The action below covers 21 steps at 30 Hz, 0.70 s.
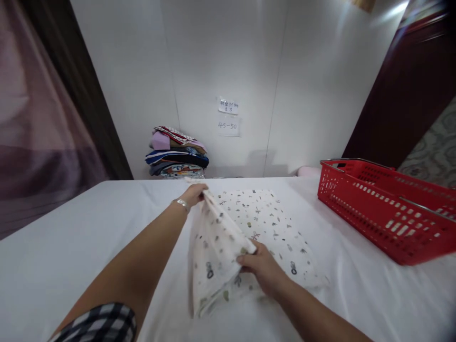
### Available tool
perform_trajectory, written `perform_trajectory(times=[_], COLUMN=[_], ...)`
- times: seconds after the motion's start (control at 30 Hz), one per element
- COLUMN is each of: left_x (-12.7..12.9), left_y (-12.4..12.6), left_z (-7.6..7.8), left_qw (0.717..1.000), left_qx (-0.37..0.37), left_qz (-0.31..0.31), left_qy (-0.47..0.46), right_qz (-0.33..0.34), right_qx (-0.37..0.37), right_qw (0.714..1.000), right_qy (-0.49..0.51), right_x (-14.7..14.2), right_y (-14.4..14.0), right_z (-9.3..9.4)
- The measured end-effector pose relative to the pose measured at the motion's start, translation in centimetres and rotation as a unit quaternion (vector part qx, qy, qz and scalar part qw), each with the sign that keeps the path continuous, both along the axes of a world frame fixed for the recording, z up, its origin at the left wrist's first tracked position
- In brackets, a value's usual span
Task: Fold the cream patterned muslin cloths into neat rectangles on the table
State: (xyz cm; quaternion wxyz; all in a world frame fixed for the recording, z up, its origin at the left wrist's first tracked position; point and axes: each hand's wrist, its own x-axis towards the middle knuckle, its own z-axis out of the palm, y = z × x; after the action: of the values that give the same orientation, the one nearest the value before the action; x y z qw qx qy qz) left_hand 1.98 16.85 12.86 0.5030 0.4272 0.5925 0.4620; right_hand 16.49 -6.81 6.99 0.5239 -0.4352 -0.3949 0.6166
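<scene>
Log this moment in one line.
left hand: holding patterned cloth, farther; right hand: holding it, nearer; cloth: partly raised, rest on white surface; red basket: right

ok so the cloth [270, 218] is right in front of me on the table [89, 232], my left hand [194, 194] at the far end of its fold, my right hand [258, 266] nearer me. Basket [384, 213] sits over to the right. Fabric stack [178, 156] is at the far edge, left of centre, with the wall [224, 52] behind, notes [229, 127] on it. Curtain [39, 118] is far left.
</scene>
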Motion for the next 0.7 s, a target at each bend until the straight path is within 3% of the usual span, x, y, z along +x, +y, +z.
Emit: perform_trajectory(times=[0.1,0.17,0.27,0.33,0.4,0.47,0.6,0.7], left_x=[7.8,13.2,19.4,21.4,21.4,19.9,13.5,8.3], left_y=[0.9,0.5,-1.7,-3.5,-4.9,-5.7,-6.5,-7.7], left_z=[1.2,1.1,-0.8,-2.8,-4.7,-6.1,-7.1,-7.3], left_qw=[0.994,0.985,0.966,0.955,0.949,0.947,0.941,0.922], left_qx=[-0.005,-0.008,-0.016,-0.012,0.004,0.032,0.094,0.16], left_qz=[-0.104,-0.171,-0.256,-0.291,-0.307,-0.309,-0.297,-0.276], left_qy=[0.02,0.031,0.043,0.051,0.067,0.088,0.135,0.222], right_qz=[-0.064,-0.101,-0.143,-0.156,-0.148,-0.133,-0.132,-0.101], right_qx=[-0.021,-0.041,-0.075,-0.116,-0.156,-0.18,-0.218,-0.232], right_qw=[0.997,0.994,0.987,0.981,0.977,0.974,0.966,0.963], right_qy=[0.022,0.02,0.02,0.009,-0.005,-0.014,-0.045,-0.095], right_x=[5.9,9.4,13.5,15.2,16.2,16.8,18.0,19.0], right_y=[-2.4,-4.1,-6.1,-7.1,-7.7,-8.0,-7.8,-7.0], right_z=[0.0,-0.6,-2.3,-3.4,-3.9,-3.9,-3.7,-4.1])
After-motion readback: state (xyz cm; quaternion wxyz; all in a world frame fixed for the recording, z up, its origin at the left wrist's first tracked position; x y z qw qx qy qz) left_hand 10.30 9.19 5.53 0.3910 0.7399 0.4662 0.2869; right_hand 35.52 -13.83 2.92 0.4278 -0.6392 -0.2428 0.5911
